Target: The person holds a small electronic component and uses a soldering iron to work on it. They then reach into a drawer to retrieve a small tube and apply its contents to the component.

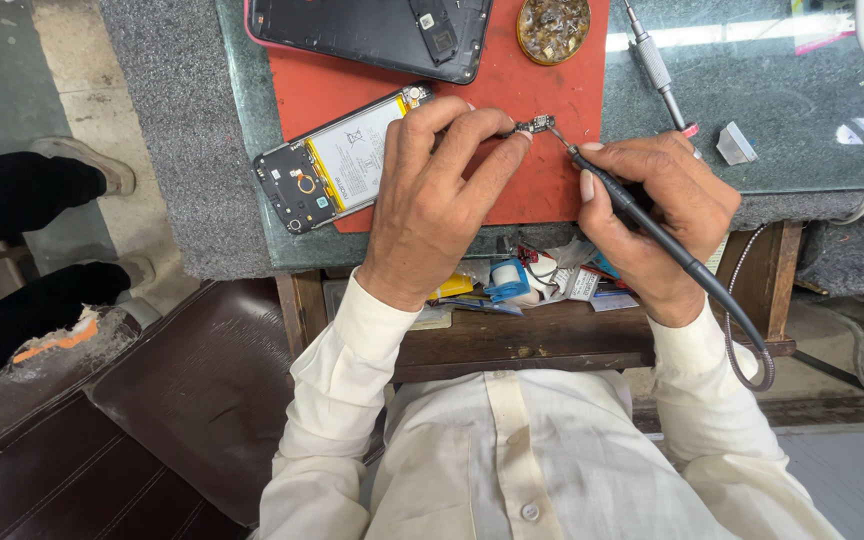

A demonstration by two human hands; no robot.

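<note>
My left hand (437,190) pinches a tiny circuit board part (535,124) between thumb and fingers over a red mat (542,85). My right hand (657,210) grips a black soldering iron (632,205) like a pen, its thin tip touching the small part. An opened phone (337,160) with its white and yellow battery showing lies on the mat just left of my left hand. A dark phone back cover (372,30) rests at the mat's far edge.
A round tin of small parts (552,28) and a metal screwdriver (657,65) lie further back on the green glass top (782,110). A cluttered shelf with tape rolls (512,280) sits under the table. Another person's dark trouser legs and shoes (42,180) are at the left.
</note>
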